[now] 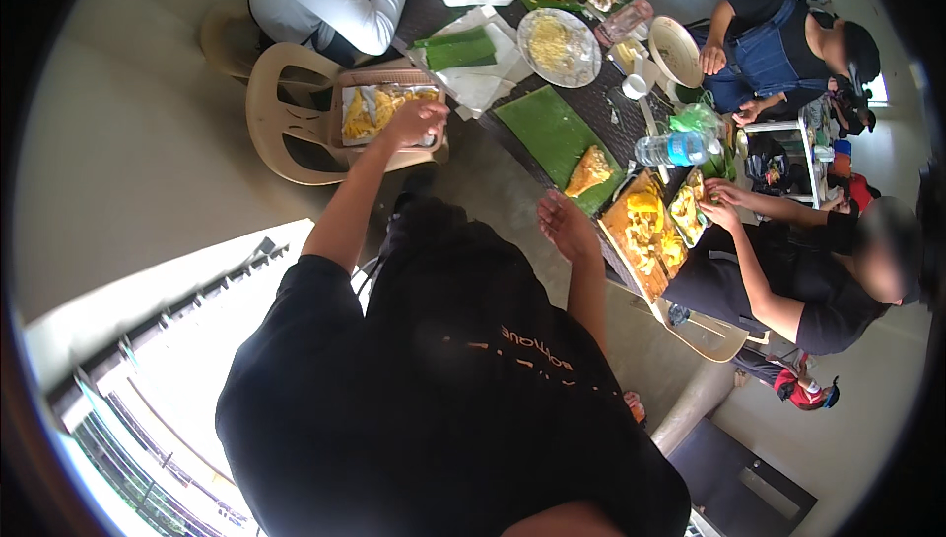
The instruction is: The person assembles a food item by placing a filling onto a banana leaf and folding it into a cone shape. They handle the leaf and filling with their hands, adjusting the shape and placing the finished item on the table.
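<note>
Foil-lined tray [386, 108] lengthwise across chair [281, 103], left hand [416, 121] on it.

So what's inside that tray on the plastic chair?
The tray holds yellow food pieces on a pale lining. The left hand reaches into it and covers part of the food, so what lies beneath that hand cannot be seen.

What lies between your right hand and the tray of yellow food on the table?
In the head view, a green banana leaf bearing a yellow food wedge lies between the right hand and the tray.
</note>
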`<state>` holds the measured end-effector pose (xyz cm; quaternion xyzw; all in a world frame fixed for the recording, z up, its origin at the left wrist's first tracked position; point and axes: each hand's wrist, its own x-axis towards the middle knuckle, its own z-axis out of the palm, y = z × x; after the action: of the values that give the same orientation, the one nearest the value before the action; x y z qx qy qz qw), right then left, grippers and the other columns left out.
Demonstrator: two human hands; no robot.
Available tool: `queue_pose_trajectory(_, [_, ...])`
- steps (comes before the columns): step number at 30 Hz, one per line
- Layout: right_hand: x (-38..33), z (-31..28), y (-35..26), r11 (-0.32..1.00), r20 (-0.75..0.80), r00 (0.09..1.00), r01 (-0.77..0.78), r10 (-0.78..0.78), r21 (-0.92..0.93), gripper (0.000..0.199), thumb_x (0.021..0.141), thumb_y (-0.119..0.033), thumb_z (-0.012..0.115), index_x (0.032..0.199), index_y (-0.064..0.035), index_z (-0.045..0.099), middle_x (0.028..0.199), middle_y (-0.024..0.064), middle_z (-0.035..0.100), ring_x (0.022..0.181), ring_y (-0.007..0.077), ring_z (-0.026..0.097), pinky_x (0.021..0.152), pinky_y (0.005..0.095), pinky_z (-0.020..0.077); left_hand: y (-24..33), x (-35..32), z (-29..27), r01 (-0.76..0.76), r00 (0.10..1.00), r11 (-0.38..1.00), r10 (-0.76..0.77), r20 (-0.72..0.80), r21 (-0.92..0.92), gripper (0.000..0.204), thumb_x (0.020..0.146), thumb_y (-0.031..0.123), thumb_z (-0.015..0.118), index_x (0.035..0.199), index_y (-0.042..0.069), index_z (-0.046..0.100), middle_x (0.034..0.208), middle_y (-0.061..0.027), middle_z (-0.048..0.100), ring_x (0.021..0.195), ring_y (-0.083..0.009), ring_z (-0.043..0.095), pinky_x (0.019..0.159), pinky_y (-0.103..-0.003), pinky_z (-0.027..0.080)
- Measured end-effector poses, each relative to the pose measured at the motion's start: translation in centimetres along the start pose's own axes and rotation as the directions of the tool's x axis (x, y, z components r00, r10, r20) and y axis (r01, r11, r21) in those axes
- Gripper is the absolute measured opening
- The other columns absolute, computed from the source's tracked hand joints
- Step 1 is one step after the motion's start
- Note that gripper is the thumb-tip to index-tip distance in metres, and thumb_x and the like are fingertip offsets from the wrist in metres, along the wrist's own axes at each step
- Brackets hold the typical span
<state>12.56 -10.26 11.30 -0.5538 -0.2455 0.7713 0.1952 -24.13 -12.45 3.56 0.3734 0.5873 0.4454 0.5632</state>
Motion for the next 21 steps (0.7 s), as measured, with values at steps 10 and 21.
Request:
queue_pose_trajectory(10, [2.2, 7.9, -0.3, 0.999, -0.053, 0.998, 0.040, -0.039, 0.023, 0.035, 0.091, -0.028, 0.052, 0.118, -0.0051, 0.050, 0.107, 0.0084, 0.058, 0.093, 0.0176, 0.057, 0.077, 0.0298, 0.0461, 1.2, 2.9, -14.8, 0.008, 0.991, 1.000, -0.011, -0.134, -0.023, 0.029, 0.090, 0.021, 0.054, 0.114, 0.005, 0.057, 0.097, -0.0039, 0.064, 0.077, -0.0084, 0.058, 0.067, -0.022, 0.046])
queue_pose_trajectory(21, [0.3, 7.8, 2.7, 0.987, -0.230, 0.973, 0.014, 0.024, 0.162, 0.033, 0.091, -0.028, 0.052, 0.117, -0.0072, 0.051, 0.106, 0.0079, 0.057, 0.092, 0.0173, 0.056, 0.078, 0.0308, 0.0459, -0.8, 6.2, -1.1, -0.139, 0.928, 0.981, 0.081, 0.364, 0.137, 0.022, 0.081, 0.017, 0.063, 0.098, 0.003, 0.065, 0.084, -0.0087, 0.066, 0.074, -0.0171, 0.063, 0.068, -0.030, 0.050])
